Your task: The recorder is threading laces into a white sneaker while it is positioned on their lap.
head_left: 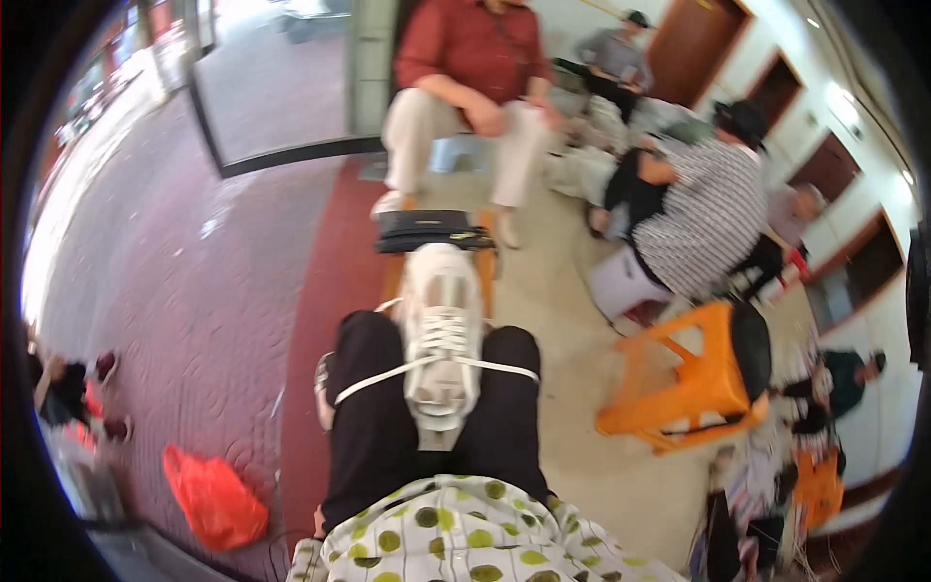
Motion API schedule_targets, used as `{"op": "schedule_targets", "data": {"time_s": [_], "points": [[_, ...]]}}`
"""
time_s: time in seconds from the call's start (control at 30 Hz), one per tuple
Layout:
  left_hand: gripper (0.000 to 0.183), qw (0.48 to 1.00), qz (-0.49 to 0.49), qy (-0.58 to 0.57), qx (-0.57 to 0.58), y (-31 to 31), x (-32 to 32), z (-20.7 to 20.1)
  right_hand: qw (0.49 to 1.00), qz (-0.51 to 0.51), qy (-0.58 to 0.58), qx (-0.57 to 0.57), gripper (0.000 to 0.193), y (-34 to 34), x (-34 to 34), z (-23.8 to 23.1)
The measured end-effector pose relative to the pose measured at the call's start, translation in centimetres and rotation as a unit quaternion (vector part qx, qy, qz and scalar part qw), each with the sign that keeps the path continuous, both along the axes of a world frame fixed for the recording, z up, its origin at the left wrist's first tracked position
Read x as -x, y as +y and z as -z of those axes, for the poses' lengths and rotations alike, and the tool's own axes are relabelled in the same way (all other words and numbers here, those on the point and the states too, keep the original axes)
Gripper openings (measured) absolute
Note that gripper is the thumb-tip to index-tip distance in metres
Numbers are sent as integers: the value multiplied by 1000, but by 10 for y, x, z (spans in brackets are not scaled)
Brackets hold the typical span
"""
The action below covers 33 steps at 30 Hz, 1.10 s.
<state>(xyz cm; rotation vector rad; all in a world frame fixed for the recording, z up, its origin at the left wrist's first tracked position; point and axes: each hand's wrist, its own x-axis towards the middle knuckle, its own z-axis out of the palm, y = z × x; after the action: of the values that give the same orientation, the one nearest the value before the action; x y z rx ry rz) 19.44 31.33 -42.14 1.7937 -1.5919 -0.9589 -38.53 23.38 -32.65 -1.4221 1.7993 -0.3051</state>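
Observation:
A white and beige lace-up sneaker lies between my knees, its toe pointing away from me. Its white laces are threaded across the tongue, and the loose ends spread left and right over my black trousers. Neither hand touches the shoe. Only a small strip of skin, seemingly my left hand, shows beside my left thigh near the patterned sleeve; its fingers are hidden. My right hand is out of sight. Beyond the toe, a black wallet-like pouch rests on an orange-brown stool.
Facing me sits a person in a red shirt. An orange plastic stool stands at right with something black on it. Several people sit farther back, one in a patterned top. A red plastic bag lies at lower left.

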Motion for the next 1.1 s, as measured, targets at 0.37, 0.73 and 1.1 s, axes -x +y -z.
{"op": "schedule_targets", "data": {"time_s": [0.37,0.73,1.1], "points": [[25,994,11,64,-87,19,-27,-48,973,171,-104,-117,23,-1,-3,50],[15,863,-157,411,-248,-93,32,-259,753,289,-577,-130,11,-48,4,-103],[8,895,-62,424,-128,-150,77,-398,791,211,-573,36,10,-117,-70,-259]]}}
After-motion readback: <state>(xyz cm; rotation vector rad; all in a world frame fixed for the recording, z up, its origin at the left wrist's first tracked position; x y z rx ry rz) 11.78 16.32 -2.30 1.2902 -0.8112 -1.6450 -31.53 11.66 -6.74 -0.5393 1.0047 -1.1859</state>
